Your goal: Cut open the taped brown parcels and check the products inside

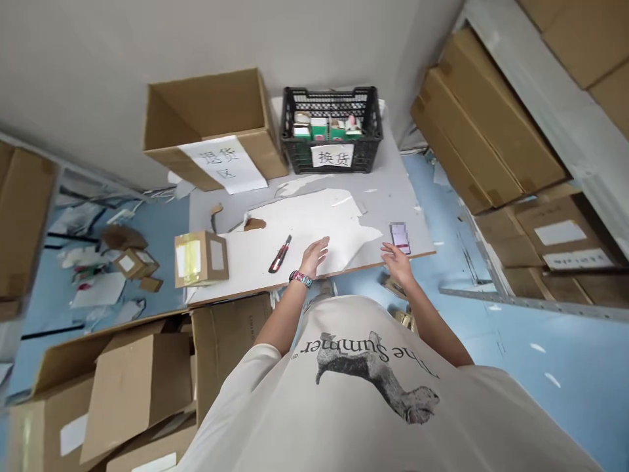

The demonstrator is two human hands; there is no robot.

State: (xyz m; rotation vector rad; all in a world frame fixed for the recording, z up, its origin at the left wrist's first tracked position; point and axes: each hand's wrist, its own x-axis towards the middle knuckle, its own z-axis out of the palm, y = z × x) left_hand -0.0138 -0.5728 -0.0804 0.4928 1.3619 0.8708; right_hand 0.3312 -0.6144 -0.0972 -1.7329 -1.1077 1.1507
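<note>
My left hand (313,257) hovers over the front of the table, fingers stretched out and nothing in them; a patterned watch is on that wrist. A red and black box cutter (280,254) lies on the white tabletop just left of it. My right hand (397,263) is at the table's front edge, fingers apart and holding nothing. Close beyond its fingertips lies a phone (400,237) with its screen lit. A small taped cardboard box (201,258) with a label stands at the table's left front corner.
On the table (388,190), a large open carton (211,124) and a black plastic crate (331,157) holding small green-and-white boxes stand at the back. Discarded cartons (142,387) fill the lower left. Shelves with cardboard boxes (491,124) are on the right. Litter lies on the blue floor (535,380).
</note>
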